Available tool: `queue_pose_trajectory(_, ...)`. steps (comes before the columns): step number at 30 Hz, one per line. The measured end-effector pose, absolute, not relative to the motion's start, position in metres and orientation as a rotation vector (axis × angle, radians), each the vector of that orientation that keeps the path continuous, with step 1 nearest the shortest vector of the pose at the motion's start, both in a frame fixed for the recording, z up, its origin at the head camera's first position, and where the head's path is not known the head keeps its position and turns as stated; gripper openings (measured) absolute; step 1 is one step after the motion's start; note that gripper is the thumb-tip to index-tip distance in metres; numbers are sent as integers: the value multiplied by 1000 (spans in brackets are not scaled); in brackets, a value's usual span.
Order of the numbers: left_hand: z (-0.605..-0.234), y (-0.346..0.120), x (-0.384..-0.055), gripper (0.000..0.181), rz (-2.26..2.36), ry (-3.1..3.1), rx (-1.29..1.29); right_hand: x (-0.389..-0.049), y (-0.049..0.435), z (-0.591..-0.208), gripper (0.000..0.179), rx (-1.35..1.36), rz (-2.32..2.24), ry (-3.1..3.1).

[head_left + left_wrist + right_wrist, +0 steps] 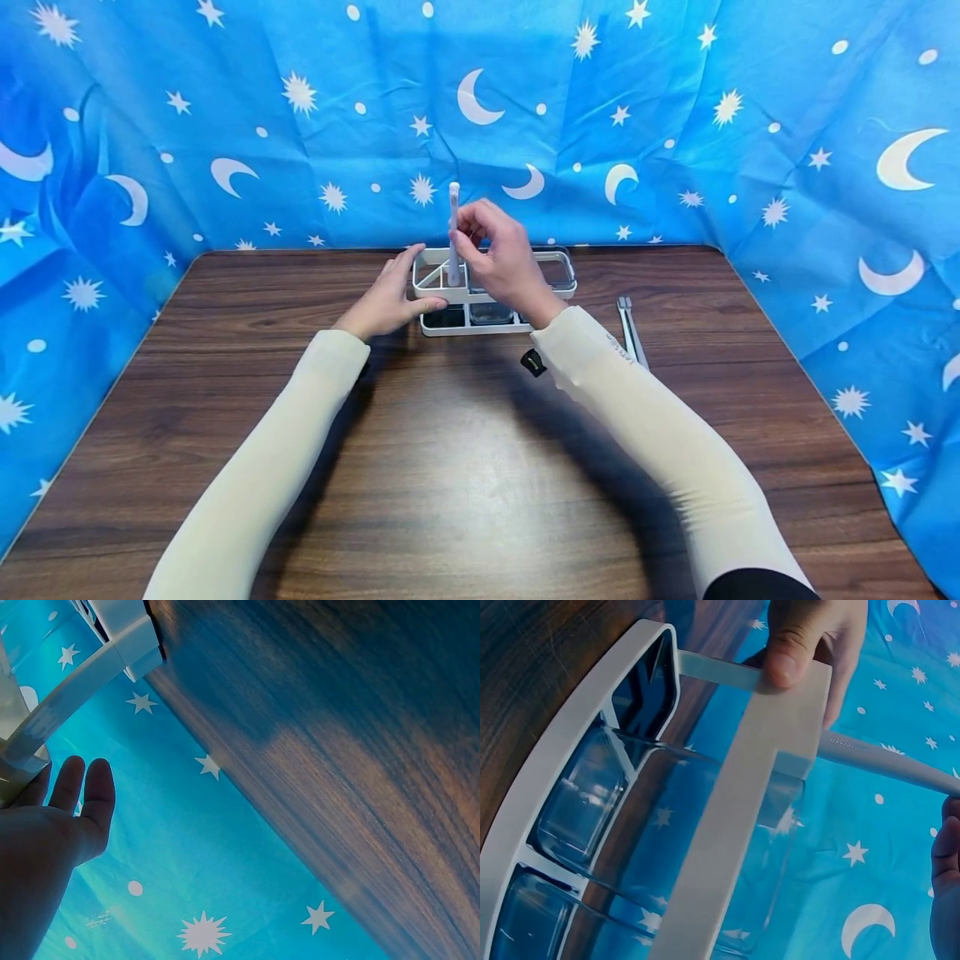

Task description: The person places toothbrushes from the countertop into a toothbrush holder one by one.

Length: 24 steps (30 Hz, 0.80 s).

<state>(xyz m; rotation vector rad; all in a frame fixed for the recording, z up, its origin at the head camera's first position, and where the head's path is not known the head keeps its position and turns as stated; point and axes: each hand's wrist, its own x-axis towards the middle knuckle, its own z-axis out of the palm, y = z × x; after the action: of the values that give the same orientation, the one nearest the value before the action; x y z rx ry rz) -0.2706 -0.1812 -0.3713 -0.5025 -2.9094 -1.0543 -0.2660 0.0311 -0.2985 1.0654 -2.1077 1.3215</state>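
A white two-tier rack [495, 329] stands at the back of the table, its upper tier an open frame with dividers and its lower tier holding clear cups. My left hand [386, 298] grips the upper tier's left end, with the thumb at the front corner and fingers behind. Between thumb and fingers, my right hand [498, 250] pinches a pale lilac toothbrush [453, 212], bristles up. The toothbrush is upright, and its lower handle [885, 761] reaches into an upper left compartment in the head view. In the left wrist view, fingers [99, 791] of my left hand extend beside the rack.
Right of the rack, a pair of slim grey sticks [630, 329], like toothbrushes, lies on the wooden table [465, 467], partly behind my right sleeve. A blue curtain [420, 133] with moons and stars hangs directly behind the table and along its sides.
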Motion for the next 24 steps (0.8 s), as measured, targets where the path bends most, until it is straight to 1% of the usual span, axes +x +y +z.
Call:
queue_pose_trajectory(6, -372, -181, -271, 101, -1046, -2897, -518, -267, 28, -306, 8, 1073, 1333, -2145)
queue_pose_trajectory(17, -372, -181, -271, 97, -1044, -2880, -534, -271, 23, -319, 7, 1112, 1347, -2224)
queue_pose_trajectory(24, -373, -182, -271, 96, -1047, -2878, -530, -271, 23, -325, 11, 1045, 1290, -2363)
